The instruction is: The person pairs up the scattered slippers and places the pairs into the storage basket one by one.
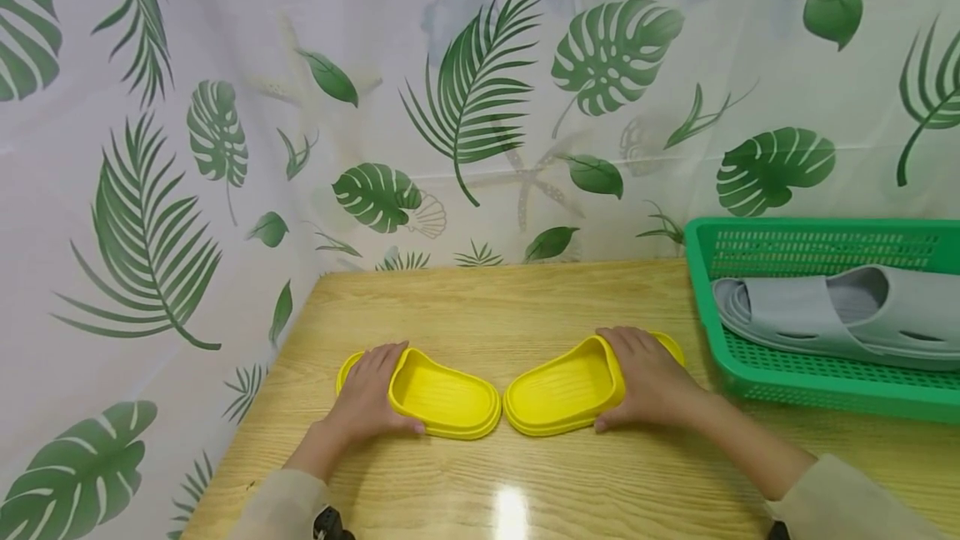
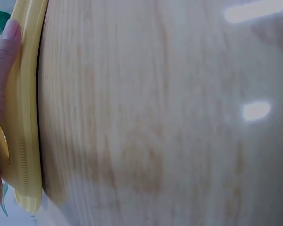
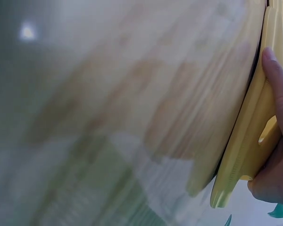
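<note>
Two yellow slippers lie on the wooden table, their heel ends meeting or nearly so in the middle and their toes pointing outward. My left hand (image 1: 370, 394) grips the left slipper (image 1: 450, 398) over its upper, the thumb along the near side. Over the upper of the right slipper (image 1: 562, 394), my right hand (image 1: 645, 377) holds it the same way, thumb on the near edge. In the left wrist view the thumb presses the sole side of the left slipper (image 2: 26, 117). The right wrist view shows the right slipper (image 3: 247, 136) under the other thumb.
At the right of the table (image 1: 465, 307) stands a green plastic basket (image 1: 708, 307) with grey slippers (image 1: 795, 307) in it. A leaf-patterned cloth (image 1: 480, 107) hangs behind the table and along its left side.
</note>
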### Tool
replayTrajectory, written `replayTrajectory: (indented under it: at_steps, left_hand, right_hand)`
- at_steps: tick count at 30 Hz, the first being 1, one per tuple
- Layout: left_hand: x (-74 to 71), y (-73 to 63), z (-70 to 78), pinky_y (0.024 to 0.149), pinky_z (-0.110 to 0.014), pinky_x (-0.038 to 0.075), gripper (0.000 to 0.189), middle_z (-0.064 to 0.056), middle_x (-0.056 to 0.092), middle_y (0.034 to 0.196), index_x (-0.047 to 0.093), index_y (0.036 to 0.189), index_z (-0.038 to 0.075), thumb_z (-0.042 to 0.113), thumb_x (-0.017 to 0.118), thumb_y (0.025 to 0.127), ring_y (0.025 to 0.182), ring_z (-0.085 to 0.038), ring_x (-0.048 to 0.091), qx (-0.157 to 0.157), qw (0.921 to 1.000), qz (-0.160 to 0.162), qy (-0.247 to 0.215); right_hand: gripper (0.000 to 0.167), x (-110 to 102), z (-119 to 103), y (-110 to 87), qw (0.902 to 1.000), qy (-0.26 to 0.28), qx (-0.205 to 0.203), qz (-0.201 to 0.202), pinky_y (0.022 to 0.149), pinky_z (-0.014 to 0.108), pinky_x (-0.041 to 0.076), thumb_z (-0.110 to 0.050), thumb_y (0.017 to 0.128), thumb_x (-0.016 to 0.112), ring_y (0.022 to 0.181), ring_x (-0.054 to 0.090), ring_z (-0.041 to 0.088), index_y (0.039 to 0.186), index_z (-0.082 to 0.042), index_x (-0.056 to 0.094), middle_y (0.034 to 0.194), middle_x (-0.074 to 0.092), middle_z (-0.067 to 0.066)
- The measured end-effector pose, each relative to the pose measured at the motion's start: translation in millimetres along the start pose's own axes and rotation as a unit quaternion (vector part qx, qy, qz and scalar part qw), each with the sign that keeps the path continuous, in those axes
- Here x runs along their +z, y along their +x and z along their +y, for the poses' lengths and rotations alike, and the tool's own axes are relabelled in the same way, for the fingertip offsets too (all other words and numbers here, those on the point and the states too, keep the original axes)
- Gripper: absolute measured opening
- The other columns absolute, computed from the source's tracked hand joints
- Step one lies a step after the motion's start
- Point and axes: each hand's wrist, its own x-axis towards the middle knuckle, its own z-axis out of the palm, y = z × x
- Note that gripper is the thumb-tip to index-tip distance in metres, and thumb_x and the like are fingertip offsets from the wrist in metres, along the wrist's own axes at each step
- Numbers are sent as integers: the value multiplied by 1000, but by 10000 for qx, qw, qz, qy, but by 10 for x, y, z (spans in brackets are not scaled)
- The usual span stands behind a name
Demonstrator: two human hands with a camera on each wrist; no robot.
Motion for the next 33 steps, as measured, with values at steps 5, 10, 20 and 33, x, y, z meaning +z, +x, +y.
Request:
replayTrajectory:
  at_steps: [5,10,20,33]
  left_hand:
    - [5,-16,50,110,-52,25,122,-14,43,140,31,146,5,70,77,53,133,-33,36,-129,9999,21,2]
    - [30,-39,77,110,-51,25,121,-14,45,139,33,145,5,71,77,53,132,-31,37,-200,9997,155,21]
    - [45,-68,138,107,-54,28,122,-14,45,139,33,145,7,75,74,52,130,-32,39,-397,9989,266,22]
    - [94,-138,216,106,-53,28,120,-14,46,137,33,145,8,74,74,53,128,-34,39,-667,9967,430,169]
  right_hand:
    - [120,4,-13,-36,9999,-97,118,5,103,55,33,-71,51,78,123,40,40,137,1,35,131,46,22]
    - [121,29,-28,-70,9995,-196,225,72,102,55,34,-72,51,77,122,42,41,137,1,34,130,47,23]
    - [121,59,-49,-124,9988,-351,287,200,102,55,34,-71,50,77,119,43,42,136,1,33,128,47,24]
    - [120,53,-91,-197,9985,-280,273,384,100,56,35,-70,51,78,116,44,43,135,3,34,125,48,25]
